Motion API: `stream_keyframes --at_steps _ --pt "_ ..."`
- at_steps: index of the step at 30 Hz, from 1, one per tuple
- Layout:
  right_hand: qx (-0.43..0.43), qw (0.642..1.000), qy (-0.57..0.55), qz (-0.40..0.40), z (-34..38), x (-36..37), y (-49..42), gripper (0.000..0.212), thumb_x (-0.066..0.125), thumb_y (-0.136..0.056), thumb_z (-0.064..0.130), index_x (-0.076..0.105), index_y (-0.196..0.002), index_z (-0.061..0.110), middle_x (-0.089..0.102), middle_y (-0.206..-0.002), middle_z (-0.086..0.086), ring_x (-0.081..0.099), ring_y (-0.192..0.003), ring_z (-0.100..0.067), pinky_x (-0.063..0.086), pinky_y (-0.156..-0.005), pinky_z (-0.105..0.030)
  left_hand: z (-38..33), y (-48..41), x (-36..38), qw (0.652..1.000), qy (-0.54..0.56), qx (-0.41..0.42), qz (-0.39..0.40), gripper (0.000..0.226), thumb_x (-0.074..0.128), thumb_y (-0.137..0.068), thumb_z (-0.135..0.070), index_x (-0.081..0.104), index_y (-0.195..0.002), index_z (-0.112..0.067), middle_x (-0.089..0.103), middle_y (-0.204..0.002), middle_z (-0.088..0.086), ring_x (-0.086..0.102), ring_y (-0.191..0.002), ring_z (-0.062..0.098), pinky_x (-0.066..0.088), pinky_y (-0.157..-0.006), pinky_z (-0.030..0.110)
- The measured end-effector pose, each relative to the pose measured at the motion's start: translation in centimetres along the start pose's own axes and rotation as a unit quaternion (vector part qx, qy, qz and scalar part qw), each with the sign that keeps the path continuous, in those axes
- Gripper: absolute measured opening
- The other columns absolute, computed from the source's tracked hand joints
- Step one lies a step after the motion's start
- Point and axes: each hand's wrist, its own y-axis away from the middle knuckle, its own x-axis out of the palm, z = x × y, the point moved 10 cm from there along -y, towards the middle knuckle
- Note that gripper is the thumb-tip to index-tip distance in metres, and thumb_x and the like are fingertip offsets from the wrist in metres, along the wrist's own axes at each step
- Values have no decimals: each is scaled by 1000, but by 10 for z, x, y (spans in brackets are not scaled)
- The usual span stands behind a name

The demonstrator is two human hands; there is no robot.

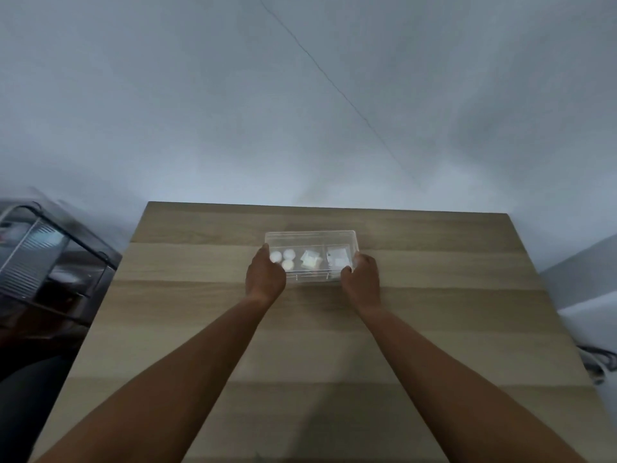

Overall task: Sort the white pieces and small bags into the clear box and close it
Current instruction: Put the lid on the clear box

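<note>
A clear plastic box rests on the wooden table, past its middle. Round white pieces lie in its left compartment. Small bags fill the middle one, and another small bag sits in the right one. My left hand grips the box's near left corner. My right hand grips its near right corner. The image is blurred, so I cannot tell whether a lid covers the box.
A dark metal-framed rack stands off the table's left edge. The white wall rises right behind the table's far edge. Dark cables lie on the floor to the right.
</note>
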Motion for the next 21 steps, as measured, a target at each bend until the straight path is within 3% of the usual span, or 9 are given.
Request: stream_keyframes --at_steps 12,21 --pt "-27 999 29 15 -3 9 4 40 43 -86 -1 48 -125 -6 46 -134 -21 43 -127 -32 39 -104 -35 20 3 1 1000 -7 7 19 63 47 -92 -2 32 -152 -13 41 -155 10 41 -142 29 30 -116 36" --pt "-40 998 35 27 -5 10 1 50 45 -87 0 41 -137 -2 40 -143 -19 43 -130 -30 37 -104 -31 16 -9 6 998 -22 22 51 64 48 -93 -3 28 -153 -15 42 -155 9 41 -141 29 32 -115 36"
